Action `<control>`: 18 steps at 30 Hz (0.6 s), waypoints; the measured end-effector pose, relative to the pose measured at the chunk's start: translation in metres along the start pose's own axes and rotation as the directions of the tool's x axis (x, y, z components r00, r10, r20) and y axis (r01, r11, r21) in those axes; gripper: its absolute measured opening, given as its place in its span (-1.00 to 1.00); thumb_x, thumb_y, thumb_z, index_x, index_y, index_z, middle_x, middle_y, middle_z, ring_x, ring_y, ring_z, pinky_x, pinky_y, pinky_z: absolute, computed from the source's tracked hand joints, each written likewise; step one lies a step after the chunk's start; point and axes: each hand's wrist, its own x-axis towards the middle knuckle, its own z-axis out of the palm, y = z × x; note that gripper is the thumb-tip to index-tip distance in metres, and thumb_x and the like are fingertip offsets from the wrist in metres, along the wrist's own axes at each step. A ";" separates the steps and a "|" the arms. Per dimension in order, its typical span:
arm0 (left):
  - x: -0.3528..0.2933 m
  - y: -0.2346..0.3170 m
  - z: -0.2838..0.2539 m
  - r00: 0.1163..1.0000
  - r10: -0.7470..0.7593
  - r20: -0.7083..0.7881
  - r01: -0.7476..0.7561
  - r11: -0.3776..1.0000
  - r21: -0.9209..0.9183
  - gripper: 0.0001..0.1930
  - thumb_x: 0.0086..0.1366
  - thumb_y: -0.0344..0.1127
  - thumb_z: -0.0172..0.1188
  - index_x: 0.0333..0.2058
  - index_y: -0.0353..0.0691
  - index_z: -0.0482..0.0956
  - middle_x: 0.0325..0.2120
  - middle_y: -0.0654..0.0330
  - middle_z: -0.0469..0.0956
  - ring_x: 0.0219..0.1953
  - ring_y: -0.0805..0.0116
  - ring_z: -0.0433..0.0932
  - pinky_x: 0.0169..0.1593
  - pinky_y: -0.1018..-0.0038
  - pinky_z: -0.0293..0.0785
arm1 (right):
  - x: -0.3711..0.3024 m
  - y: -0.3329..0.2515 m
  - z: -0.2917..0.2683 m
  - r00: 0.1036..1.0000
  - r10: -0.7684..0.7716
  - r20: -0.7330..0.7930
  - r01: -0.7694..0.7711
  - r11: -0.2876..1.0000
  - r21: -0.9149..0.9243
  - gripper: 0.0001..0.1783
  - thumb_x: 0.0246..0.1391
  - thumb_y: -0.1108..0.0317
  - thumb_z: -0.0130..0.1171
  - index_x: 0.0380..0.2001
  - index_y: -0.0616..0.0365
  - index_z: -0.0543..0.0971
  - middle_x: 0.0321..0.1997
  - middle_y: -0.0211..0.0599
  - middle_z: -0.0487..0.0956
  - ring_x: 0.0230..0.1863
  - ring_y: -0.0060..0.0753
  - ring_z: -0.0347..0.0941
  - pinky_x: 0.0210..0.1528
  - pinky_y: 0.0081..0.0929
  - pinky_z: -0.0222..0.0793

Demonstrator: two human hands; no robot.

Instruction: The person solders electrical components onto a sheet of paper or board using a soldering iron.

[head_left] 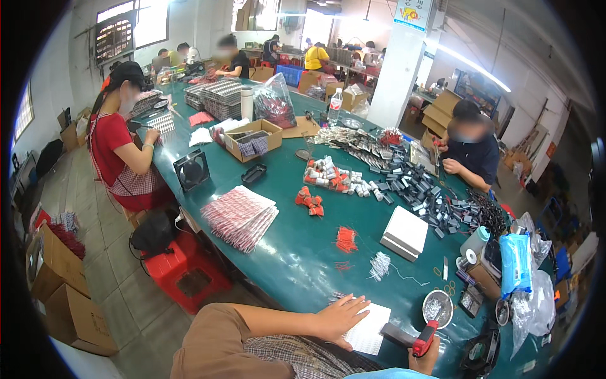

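Observation:
My left hand (341,321) lies with fingers spread on a white perforated-looking sheet (374,325) at the table's near edge. Small wire ends stick out past that hand. In my right hand (427,359) is a red and black pistol-shaped hand tool (425,339), gripped by its handle. A dark grey block (398,334) lies at the tool's front, beside the sheet's right edge; I cannot tell whether it belongs to the tool. Just beyond the tool stands a metal bowl (437,309) of small shiny parts.
On the green table (297,252) lie orange wires (346,239), white wires (379,266), a white box (404,232), stacked red-and-white sheets (240,216) and a heap of dark blocks (410,186). A blue packet (516,265) stands right. Co-workers sit left (126,139) and right (470,148).

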 end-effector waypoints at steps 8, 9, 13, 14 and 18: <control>-0.005 0.008 -0.008 1.000 0.023 0.008 -0.024 0.999 0.033 0.14 0.10 0.37 0.33 0.39 -0.44 0.16 0.45 -0.24 0.03 0.51 -0.23 -0.05 0.50 -0.08 -0.14 | 0.000 -0.024 -0.012 0.999 0.005 0.049 -0.001 0.997 -0.083 -0.27 -0.38 0.59 0.50 -0.04 0.19 0.40 -0.19 -0.08 0.44 -0.16 0.11 0.45 -0.06 -0.16 0.40; -0.007 0.011 -0.008 1.000 0.011 -0.004 -0.011 1.000 0.023 0.12 0.11 0.37 0.31 0.38 -0.43 0.18 0.45 -0.24 0.04 0.51 -0.25 -0.05 0.49 -0.09 -0.13 | -0.003 -0.032 -0.017 0.997 -0.020 0.080 0.030 0.991 -0.133 -0.28 -0.37 0.55 0.52 -0.04 0.20 0.40 -0.20 -0.09 0.43 -0.17 0.10 0.45 -0.09 -0.17 0.40; -0.020 0.020 -0.016 0.999 -0.045 0.027 0.043 0.998 0.056 0.10 0.14 0.42 0.24 0.36 -0.43 0.23 0.43 -0.26 0.08 0.49 -0.30 -0.02 0.47 -0.14 -0.09 | -0.007 -0.062 -0.026 1.000 -0.020 0.006 0.021 0.984 -0.175 -0.32 -0.25 0.48 0.54 -0.03 0.20 0.40 -0.21 -0.04 0.43 -0.19 0.17 0.42 -0.13 -0.09 0.35; -0.025 0.021 -0.019 0.996 -0.083 0.021 0.080 0.991 0.103 0.10 0.15 0.43 0.22 0.36 -0.43 0.24 0.43 -0.27 0.09 0.49 -0.29 -0.01 0.47 -0.15 -0.08 | -0.004 -0.077 -0.036 0.998 -0.015 0.067 0.022 0.994 -0.111 -0.25 -0.27 0.46 0.57 0.02 0.23 0.38 -0.22 -0.06 0.43 -0.21 0.12 0.43 -0.14 -0.13 0.37; -0.028 0.002 -0.021 0.995 -0.084 0.053 0.080 0.995 0.065 0.07 0.16 0.43 0.20 0.36 -0.40 0.25 0.43 -0.29 0.08 0.50 -0.25 0.00 0.48 -0.15 -0.12 | -0.019 -0.085 -0.036 0.967 0.224 0.124 -0.251 0.928 0.275 -0.31 0.01 0.42 0.49 0.16 0.22 0.34 -0.07 -0.20 0.65 -0.09 -0.34 0.47 0.12 -0.27 0.40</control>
